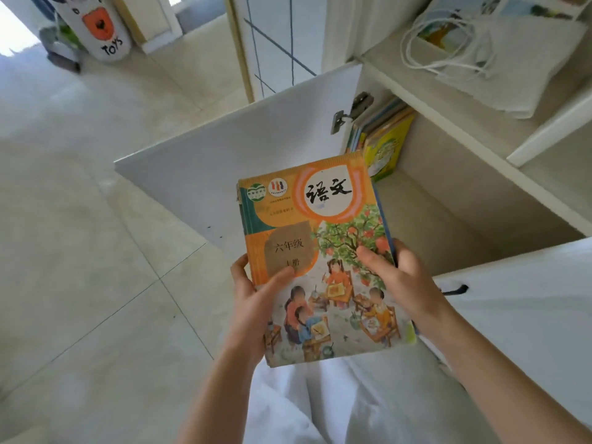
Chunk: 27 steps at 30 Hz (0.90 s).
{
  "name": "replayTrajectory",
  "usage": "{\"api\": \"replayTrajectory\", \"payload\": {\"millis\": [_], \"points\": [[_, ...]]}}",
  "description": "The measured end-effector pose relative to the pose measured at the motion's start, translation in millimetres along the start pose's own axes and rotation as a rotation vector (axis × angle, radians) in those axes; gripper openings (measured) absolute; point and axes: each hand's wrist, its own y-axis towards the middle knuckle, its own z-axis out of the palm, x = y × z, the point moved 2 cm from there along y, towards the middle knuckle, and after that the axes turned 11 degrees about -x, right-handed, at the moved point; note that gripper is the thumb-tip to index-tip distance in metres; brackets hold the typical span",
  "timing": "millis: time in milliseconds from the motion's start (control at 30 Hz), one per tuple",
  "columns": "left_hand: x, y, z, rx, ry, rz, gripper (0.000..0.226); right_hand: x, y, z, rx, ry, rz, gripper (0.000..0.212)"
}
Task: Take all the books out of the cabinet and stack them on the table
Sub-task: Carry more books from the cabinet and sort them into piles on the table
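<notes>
Two hands hold one stack of books (320, 251) in front of the open cabinet (448, 200), above the person's white-clad lap. In the head view, the left hand (256, 299) grips the stack's lower left edge, thumb laid across the orange cover, fingers curled underneath. The right hand (397, 277) clasps the right edge, thumb on the cover by the painted apple tree, fingers wrapped behind. The top book shows children painting at small tables; blue and green edges of others peek out beneath it. More books (381, 139) stand upright at the left end of the cabinet's lower compartment, near the door hinge (350, 112). The left cabinet door (240, 149) stands swung out over the tiled floor (96, 251). A white paper bag (512, 65) with cord handles lies on the shelf above. A toy bin (99, 24) marked TOYS stands at far left.
</notes>
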Motion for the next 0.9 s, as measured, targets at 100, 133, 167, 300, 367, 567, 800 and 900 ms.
{"api": "replayTrajectory", "payload": {"millis": [100, 133, 167, 300, 367, 567, 800, 900], "points": [[-8.4, -14.1, -33.6, -0.088, -0.058, 0.055, 0.064, 17.6, -11.5, 28.3, 0.082, -0.03, -0.046, 0.007], [-9.0, -18.4, -46.3, -0.12, -0.076, 0.067, 0.064, 20.4, -14.8, 38.2, 0.124, -0.032, -0.064, 0.01], [-8.6, -22.8, -57.1, -0.152, -0.087, 0.072, 0.063, 24.7, -18.9, 47.2, 0.152, -0.036, -0.068, 0.011], [-2.3, -44.7, -107.7, -0.374, -0.141, 0.119, 0.058, 35.0, -38.3, 97.4, 0.355, -0.105, -0.08, 0.017], [1.5, -58.4, -131.6, -0.496, -0.171, 0.157, 0.057, 38.5, -49.1, 123.8, 0.43, -0.124, -0.072, 0.022], [18.2, -102.8, -214.7, -0.769, -0.309, 0.194, 0.043, 45.2, -98.6, 207.6, 0.613, -0.298, -0.16, 0.032], [45.4, -175.3, -334.3, -1.043, -0.434, 0.229, 0.058, 35.1, -208.8, 319.4, 0.814, -0.378, -0.33, 0.028], [63.8, -206.8, -384.6, -1.127, -0.439, 0.226, 0.048, 23.9, -262.8, 360.5, 0.888, -0.389, -0.374, 0.041]]}}
